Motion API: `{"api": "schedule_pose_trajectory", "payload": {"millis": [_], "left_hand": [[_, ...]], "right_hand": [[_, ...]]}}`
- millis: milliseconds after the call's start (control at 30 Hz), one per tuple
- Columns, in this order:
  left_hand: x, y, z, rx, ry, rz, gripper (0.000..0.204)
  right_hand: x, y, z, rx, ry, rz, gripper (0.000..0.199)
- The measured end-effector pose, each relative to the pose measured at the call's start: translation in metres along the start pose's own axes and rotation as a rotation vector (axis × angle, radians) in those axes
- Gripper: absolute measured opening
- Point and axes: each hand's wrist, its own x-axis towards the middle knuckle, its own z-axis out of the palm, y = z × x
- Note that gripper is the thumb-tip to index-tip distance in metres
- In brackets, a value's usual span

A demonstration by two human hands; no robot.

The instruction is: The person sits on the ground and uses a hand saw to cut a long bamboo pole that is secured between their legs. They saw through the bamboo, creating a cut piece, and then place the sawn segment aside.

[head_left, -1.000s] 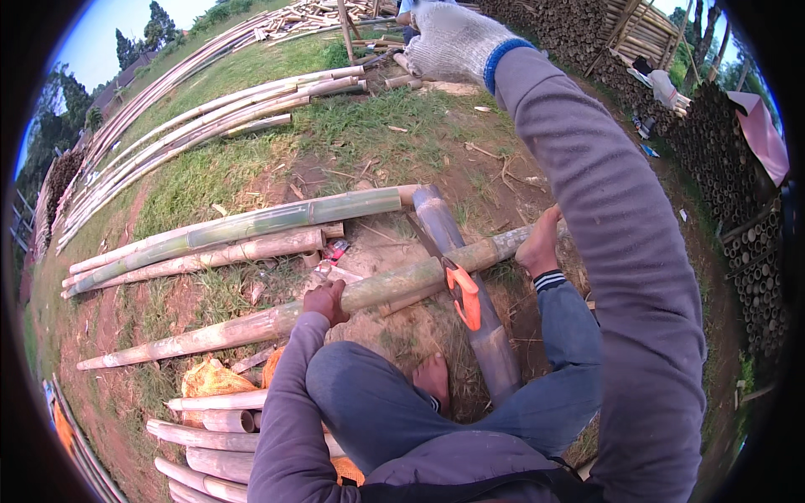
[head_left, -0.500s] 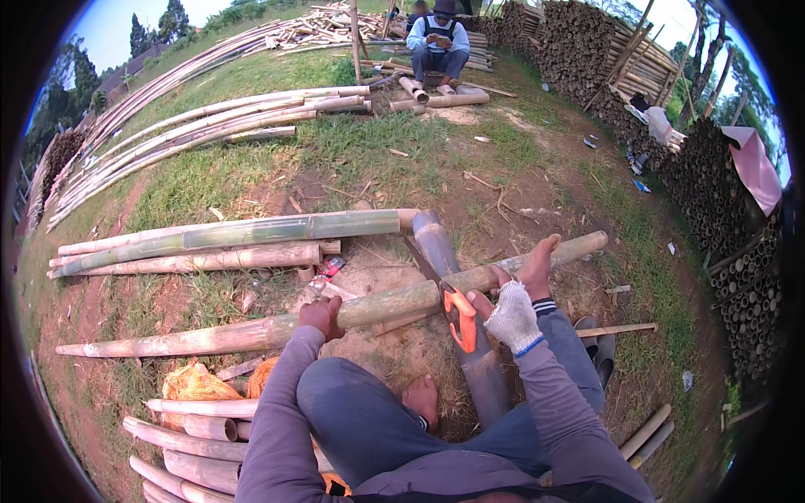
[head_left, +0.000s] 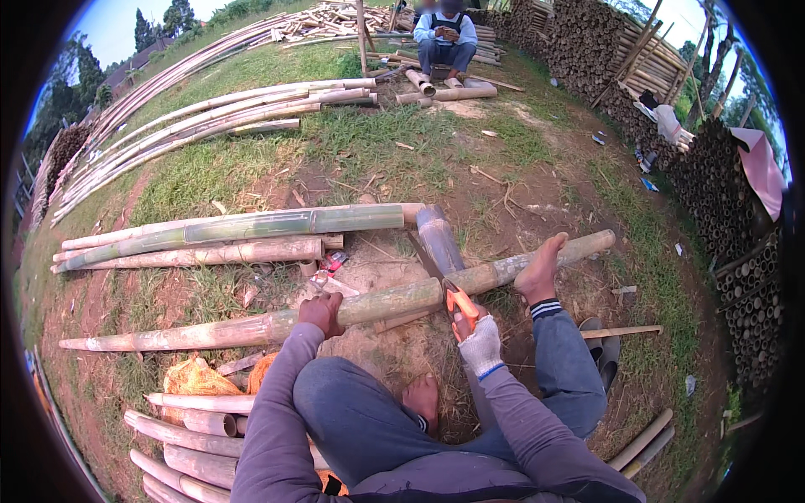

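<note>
r hand (head_left: 480,342), white work glove, fingers clenched round the orange handle of a saw (head_left: 459,303); blade runs up-left across the long bamboo pole (head_left: 352,308) where it crosses the short grey bamboo section (head_left: 438,239) used as a rest. l hand (head_left: 320,312) bare, fingers curled down over the pole, pressing it, just left of the cut. person's bare foot (head_left: 541,270) planted on the pole's right part, other side of the saw. pole lies across the dirt in front of the seated person, left tip far out on the ground, right end past the foot.

doing it well, imo: keep l hand + foot weight both sides so the pole doesn't roll, blade square to the pole, long even strokes, ease off near the end so the cut piece doesn't splinter. l fingers are near the blade, so better kept back.

room: elbow space behind r arm is open, person's knees close in below. cut bamboo pieces (head_left: 189,423) stacked at lower left, near l elbow. two more poles (head_left: 251,235) lie parallel just beyond, apart from the sawn one. grass (head_left: 394,134) beyond is open; another person (head_left: 444,38) sits well apart at top. stacked bamboo wall (head_left: 729,210) on the right, well away.
</note>
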Motion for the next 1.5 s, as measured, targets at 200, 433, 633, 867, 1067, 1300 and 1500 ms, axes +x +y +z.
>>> {"api": "schedule_pose_trajectory", "payload": {"millis": [200, 433, 633, 867, 1067, 1300, 1500], "left_hand": [[-0.002, -0.002, 0.0, -0.002, 0.009, 0.004, 0.068], [0.0, 0.001, -0.003, 0.01, -0.045, -0.034, 0.077], [0.001, -0.001, 0.0, -0.001, -0.021, -0.033, 0.076], [-0.003, 0.0, -0.002, 0.011, -0.004, -0.009, 0.069], [0.0, 0.001, -0.005, 0.012, -0.027, -0.02, 0.077], [0.0, -0.001, -0.001, 0.007, -0.022, -0.02, 0.076], [0.0, -0.003, 0.002, -0.003, -0.003, -0.01, 0.075]], "right_hand": [[0.005, 0.014, 0.008, 0.114, -0.023, 0.035, 0.033], [0.009, 0.013, 0.006, -0.159, -0.031, -0.025, 0.021], [0.01, 0.005, 0.006, -0.092, -0.002, 0.057, 0.036], [0.008, 0.001, 0.007, -0.082, 0.019, 0.052, 0.04], [0.01, 0.01, 0.008, -0.131, 0.036, 0.032, 0.039], [0.01, 0.003, 0.008, -0.132, 0.035, 0.027, 0.036], [0.009, 0.003, 0.007, -0.099, 0.029, 0.033, 0.035]]}}
